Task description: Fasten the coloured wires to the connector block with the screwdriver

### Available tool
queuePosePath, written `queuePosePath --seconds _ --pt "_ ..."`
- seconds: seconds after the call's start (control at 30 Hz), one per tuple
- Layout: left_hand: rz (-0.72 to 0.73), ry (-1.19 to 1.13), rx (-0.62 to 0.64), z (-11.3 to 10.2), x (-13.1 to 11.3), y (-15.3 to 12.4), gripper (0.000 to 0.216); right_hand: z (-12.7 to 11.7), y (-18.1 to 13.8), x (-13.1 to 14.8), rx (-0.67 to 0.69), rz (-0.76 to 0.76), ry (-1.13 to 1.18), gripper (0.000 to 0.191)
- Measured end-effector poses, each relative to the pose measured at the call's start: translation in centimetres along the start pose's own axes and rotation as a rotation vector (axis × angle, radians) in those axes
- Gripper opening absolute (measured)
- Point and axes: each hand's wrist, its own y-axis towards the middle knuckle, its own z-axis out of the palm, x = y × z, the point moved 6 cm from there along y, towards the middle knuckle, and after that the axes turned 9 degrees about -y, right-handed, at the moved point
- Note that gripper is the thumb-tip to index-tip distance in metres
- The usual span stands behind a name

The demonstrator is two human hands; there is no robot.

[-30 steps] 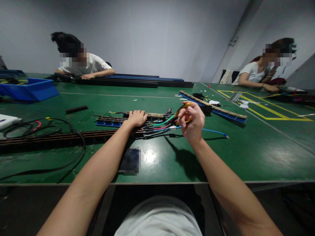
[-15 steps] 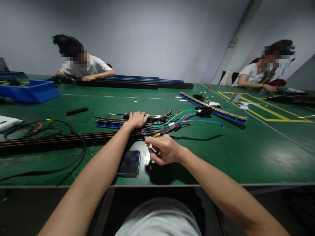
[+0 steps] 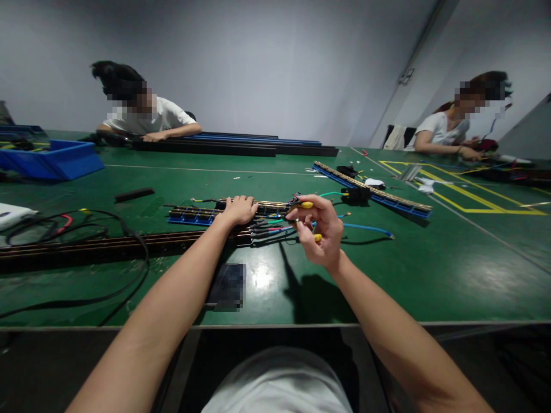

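Note:
My left hand lies palm down with its fingers curled over the end of a long dark rail with copper strips, where several coloured wires leave it. Raised just right of that end, my right hand is closed on a yellow-handled tool; yellow also shows lower in the palm. A green wire and a blue wire trail right across the green table. A short blue-and-black rail piece lies just beyond my left hand.
A phone lies near the front edge. Black cables loop at left, by a blue bin. Another rail lies at right, long dark rails at the back. One person sits far left, another far right.
My right hand rose from near the phone back up to the wires, now holding the yellow-handled tool by the rail end. The wires have dropped lower. My left hand stayed put.

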Motion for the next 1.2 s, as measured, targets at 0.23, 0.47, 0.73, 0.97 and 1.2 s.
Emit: queuePosePath --seconds 0.23,0.47,0.73,0.97,1.2 --pt "-0.004 0.004 0.005 0.0 -0.1 0.0 0.052 2.2 -0.3 -1.9 0.025 0.129 0.128 0.039" --pt "-0.011 0.014 0.009 -0.3 -0.3 -0.3 0.05 3.9 -1.0 -3.6 0.097 0.19 0.135 0.032" --pt "-0.001 0.013 0.01 -0.2 -0.2 -0.3 0.051 4.9 -1.1 -1.5 0.362 -0.188 -0.022 0.033" --pt "0.003 0.011 0.01 -0.2 -0.2 -0.2 0.051 4.9 -1.1 -2.3 0.335 -0.035 0.055 0.033" --pt "0.004 0.005 0.007 -0.2 -0.2 -0.2 0.052 2.8 0.0 -4.2 -0.06 0.301 0.313 0.03"
